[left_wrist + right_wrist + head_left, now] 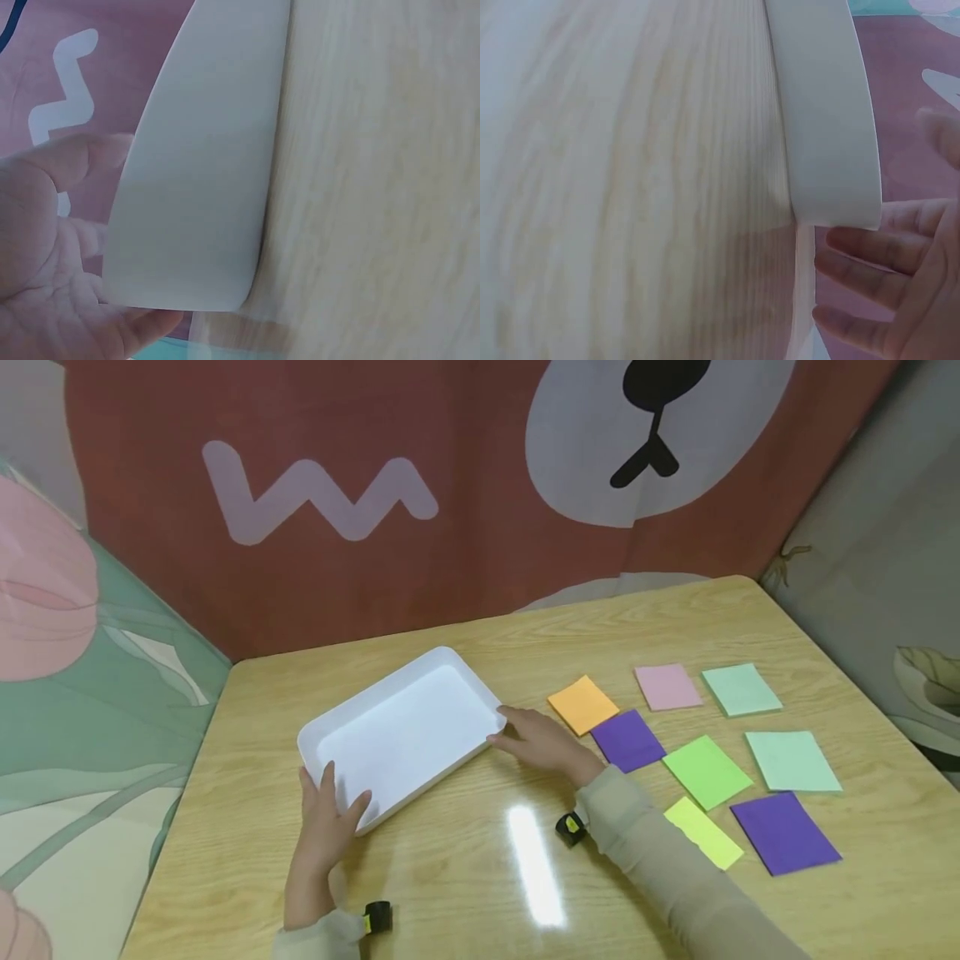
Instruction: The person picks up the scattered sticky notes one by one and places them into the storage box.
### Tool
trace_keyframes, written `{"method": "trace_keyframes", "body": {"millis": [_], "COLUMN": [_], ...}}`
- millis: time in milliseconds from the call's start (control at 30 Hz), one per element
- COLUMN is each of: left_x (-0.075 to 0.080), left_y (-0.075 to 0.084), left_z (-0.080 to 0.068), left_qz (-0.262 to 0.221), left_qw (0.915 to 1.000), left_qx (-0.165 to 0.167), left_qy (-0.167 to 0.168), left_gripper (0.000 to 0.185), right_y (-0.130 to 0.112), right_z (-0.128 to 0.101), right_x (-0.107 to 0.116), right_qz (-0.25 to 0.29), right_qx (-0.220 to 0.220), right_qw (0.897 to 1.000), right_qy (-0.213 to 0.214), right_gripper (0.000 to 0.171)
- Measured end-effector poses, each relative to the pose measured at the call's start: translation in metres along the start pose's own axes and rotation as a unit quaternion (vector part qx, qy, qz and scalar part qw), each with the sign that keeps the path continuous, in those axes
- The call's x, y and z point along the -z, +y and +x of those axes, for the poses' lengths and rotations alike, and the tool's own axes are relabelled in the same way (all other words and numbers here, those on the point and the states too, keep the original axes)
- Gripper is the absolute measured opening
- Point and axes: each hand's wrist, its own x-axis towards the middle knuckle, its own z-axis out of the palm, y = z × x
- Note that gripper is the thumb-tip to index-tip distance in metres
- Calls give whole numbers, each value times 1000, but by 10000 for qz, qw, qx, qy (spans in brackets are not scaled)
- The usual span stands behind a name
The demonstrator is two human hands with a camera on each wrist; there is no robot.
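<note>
Unclenched, the left hand (322, 828) and right hand (545, 742) touch opposite ends of the white rectangular tray (412, 731). Sticky notes (707, 772) lie to the right.

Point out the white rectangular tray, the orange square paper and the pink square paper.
White rectangular tray (411, 731), head view, bare inner floor.
Orange square paper (583, 704), head view, middle.
Pink square paper (668, 687), head view, middle.

1 glare streak (536, 867) whitens the tabletop (240, 735); the 2 wrist views look hazy.

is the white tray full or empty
Empty: in the head view, the white tray shows only its bare white floor inside.
</note>
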Motion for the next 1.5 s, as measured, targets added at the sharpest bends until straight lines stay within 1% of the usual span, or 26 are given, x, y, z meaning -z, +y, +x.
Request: {"method": "trace_keyframes", "body": {"millis": [133, 267, 467, 600, 733, 867, 1000, 1100, 1200, 1333, 1367, 1500], "left_x": [3, 6, 15, 20, 22, 23, 23, 24, 23, 22, 21, 20], "left_y": [-3, -10, -23, -29, -31, -32, -33, -33, -32, -30, -29, -28], "left_z": [3, 2, -3, -3, -4, -5, -5, -6, -7, -7, -8, -9], "left_qz": [-76, -99, -129, 132, 439, 553, 679, 765, 765, 736, 735, 724], "left_qw": [9999, 9997, 9979, 9966, 9946, 9932, 9926, 9920, 9913, 9909, 9911, 9909], "left_qx": [87, 149, 451, 654, 842, 895, 819, 816, 900, 988, 965, 1019], "left_qy": [-6, 194, 447, 483, 420, 503, 581, 590, 582, 551, 548, 499], "left_gripper": [81, 81, 81, 77, 68, 62, 59, 59, 59, 59, 59, 59], "right_y": [-4, -10, -21, -26, -30, -34, -39, -41, -42, -43, -42, -42], "right_z": [3, 9, 20, 25, 28, 30, 29, 27, 23, 18, 16, 10], "right_x": [-4, -12, -23, -28, -34, -36, -36, -35, -33, -31, -31, -30], "right_qz": [-140, -301, -508, -476, -520, -322, -82, 5, 78, 190, 213, 260], "right_qx": [-224, -392, -270, -344, -432, -515, -686, -735, -771, -905, -927, -937], "right_qw": [9994, 9984, 9976, 9976, 9968, 9969, 9969, 9968, 9965, 9951, 9948, 9944], "right_qy": [203, 278, 385, 379, 428, 490, 368, 307, 316, 361, 373, 424], "right_gripper": [59, 57, 54, 54, 55, 55, 54, 50, 47, 49, 49, 49]}}
